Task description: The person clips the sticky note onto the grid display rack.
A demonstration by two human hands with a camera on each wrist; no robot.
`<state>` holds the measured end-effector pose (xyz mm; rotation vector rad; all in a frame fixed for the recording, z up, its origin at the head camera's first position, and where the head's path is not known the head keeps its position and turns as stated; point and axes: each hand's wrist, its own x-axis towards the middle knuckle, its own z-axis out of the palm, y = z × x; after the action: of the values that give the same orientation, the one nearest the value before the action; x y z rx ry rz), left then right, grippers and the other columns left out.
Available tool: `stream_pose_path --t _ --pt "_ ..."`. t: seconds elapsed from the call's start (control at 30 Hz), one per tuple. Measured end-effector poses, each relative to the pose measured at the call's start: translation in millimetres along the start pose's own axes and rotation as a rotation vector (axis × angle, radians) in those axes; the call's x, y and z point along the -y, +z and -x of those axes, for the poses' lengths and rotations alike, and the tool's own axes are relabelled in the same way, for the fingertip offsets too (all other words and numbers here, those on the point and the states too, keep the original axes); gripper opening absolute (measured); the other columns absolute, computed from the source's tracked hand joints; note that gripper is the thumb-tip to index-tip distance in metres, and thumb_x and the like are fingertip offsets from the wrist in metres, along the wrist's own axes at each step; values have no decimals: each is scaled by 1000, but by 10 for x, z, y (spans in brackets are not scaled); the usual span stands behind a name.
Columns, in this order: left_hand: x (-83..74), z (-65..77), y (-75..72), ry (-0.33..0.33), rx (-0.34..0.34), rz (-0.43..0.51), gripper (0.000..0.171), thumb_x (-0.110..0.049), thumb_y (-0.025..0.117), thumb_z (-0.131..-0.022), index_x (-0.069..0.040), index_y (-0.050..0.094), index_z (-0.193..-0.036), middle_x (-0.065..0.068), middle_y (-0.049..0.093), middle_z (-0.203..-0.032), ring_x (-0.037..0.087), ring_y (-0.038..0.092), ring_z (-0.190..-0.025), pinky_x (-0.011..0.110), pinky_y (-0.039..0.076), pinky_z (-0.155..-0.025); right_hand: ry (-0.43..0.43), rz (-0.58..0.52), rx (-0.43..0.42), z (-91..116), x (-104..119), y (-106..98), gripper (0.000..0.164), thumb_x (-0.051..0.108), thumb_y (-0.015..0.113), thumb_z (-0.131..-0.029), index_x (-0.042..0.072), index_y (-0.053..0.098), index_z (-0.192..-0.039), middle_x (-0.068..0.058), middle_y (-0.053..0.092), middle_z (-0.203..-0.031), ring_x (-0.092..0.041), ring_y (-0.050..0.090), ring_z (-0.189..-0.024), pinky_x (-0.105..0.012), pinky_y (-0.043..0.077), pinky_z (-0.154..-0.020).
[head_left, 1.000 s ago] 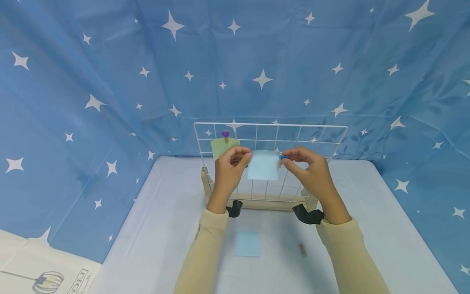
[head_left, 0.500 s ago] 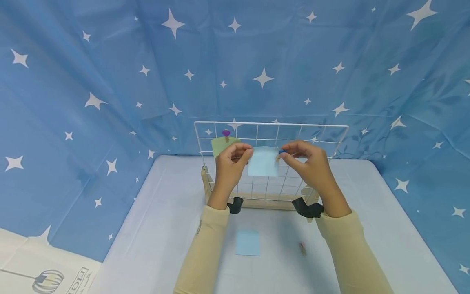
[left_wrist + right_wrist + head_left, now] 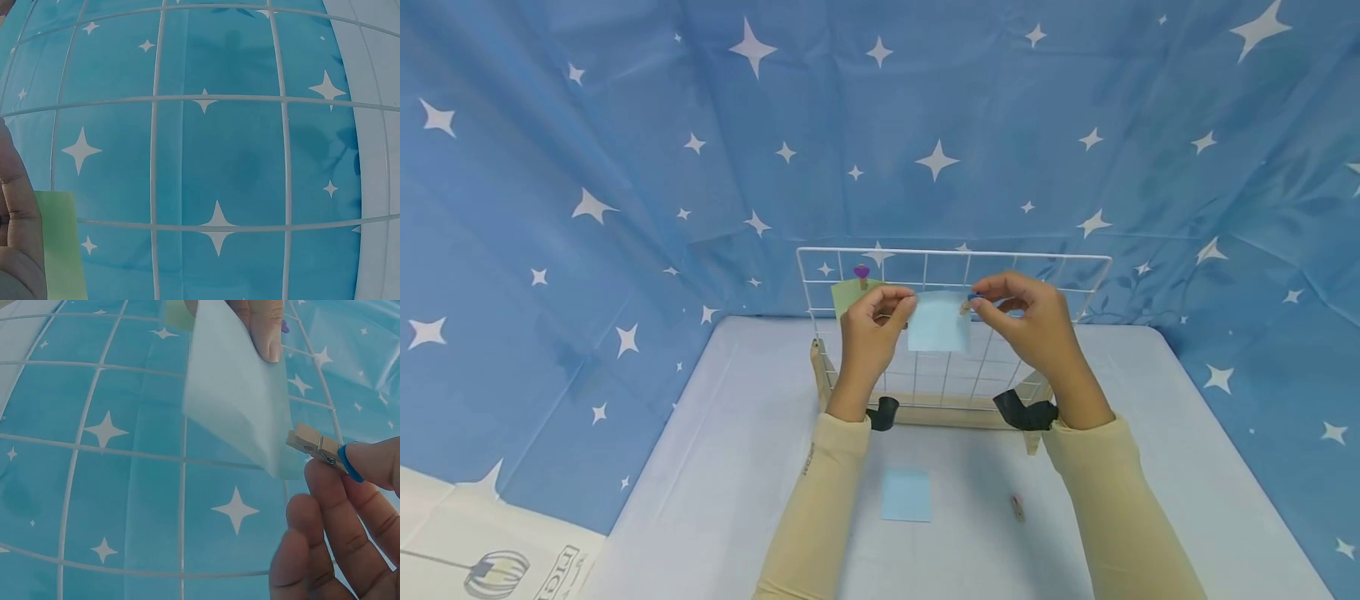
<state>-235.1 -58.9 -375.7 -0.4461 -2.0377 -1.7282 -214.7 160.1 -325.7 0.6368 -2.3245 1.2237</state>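
My left hand (image 3: 868, 337) pinches a light blue paper square (image 3: 938, 325) by its upper left edge, in front of the white wire grid (image 3: 917, 252). In the right wrist view the paper (image 3: 228, 394) hangs at a slant, with left-hand fingertips on it. My right hand (image 3: 1033, 321) pinches a small wooden clothespin (image 3: 315, 445) with a blue decoration between thumb and finger. The clothespin's tip is at the paper's right edge; whether it grips the paper I cannot tell. A green paper square (image 3: 847, 293), partly behind my left hand, hangs under a clothespin with a purple heart (image 3: 861, 272).
Another light blue paper square (image 3: 906, 496) lies on the white table (image 3: 700, 500), with a pinkish-topped clothespin (image 3: 1017, 508) to its right. The grid stands on a wooden base (image 3: 955, 414). Behind it hangs a blue curtain (image 3: 850, 108) with white stars.
Both hands have risen slightly, lifting the blue paper higher against the grid. The clothespin has moved up with my right hand, towards the paper's upper right corner.
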Motion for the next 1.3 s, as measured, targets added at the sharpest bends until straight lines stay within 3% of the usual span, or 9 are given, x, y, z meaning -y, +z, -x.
stream_pose_path --t 0.23,0.47,1.07,1.17,1.3 --pt "2 -27 1 -14 -20 -6 21 -30 70 -95 -10 73 -104 2 72 -88 13 66 -74 31 58 -72 -3 -6 -12 -55 44 -6 13 10 70 -93 4 73 -104 -8 73 -96 -8 64 -78 -16 50 -69" --pt "-20 -54 4 -6 -43 4 22 -30 70 -95 -10 74 -104 3 74 -89 16 67 -72 31 57 -71 -1 36 -15 -113 95 -14 11 12 70 -94 7 74 -103 -4 73 -95 -12 64 -79 -16 50 -68" --pt "-20 -82 46 45 -72 10 20 -27 69 -95 -8 74 -103 6 74 -90 17 67 -71 30 58 -65 -66 100 -89 -215 185 17 9 5 72 -91 4 77 -98 -11 74 -93 -24 70 -78 -6 47 -70" --pt "-22 -83 64 63 -96 -2 20 -26 69 -95 -8 74 -102 5 75 -89 16 67 -71 29 57 -65 -83 142 -93 -239 205 40 8 5 72 -91 5 78 -97 -10 75 -92 -22 70 -75 -11 48 -67" --pt "0 -78 100 93 -135 -18 20 -27 68 -96 -9 74 -101 5 74 -87 15 65 -68 29 55 -65 -120 224 -80 -296 257 97 8 7 73 -90 4 79 -96 -11 75 -90 -21 68 -68 -26 49 -60"
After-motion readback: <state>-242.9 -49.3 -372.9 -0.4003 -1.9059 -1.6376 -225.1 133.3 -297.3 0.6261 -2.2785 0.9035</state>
